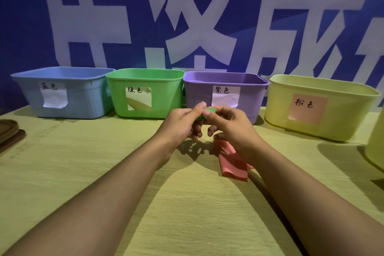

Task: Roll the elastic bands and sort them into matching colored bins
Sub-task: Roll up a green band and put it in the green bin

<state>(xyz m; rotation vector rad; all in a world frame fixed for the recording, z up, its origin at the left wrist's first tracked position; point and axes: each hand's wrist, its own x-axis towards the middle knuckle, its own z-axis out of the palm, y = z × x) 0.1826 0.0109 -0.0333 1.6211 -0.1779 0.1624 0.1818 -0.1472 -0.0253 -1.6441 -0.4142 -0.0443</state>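
Left hand (182, 120) and right hand (226, 122) both pinching the rolled green elastic band (204, 114), pink band (232, 162) on the worktop (104, 162) just below the grip, green bin (145, 93) beyond, left.

Small green rolled elastic band (204, 114) mostly covered by both thumbs. Flat pink elastic band (232, 163) partly under right forearm. Dark brown wooden object (8, 134) cut off at left edge; pale yellow plastic container (376, 147) cut off at right. Bin interiors hidden by walls.
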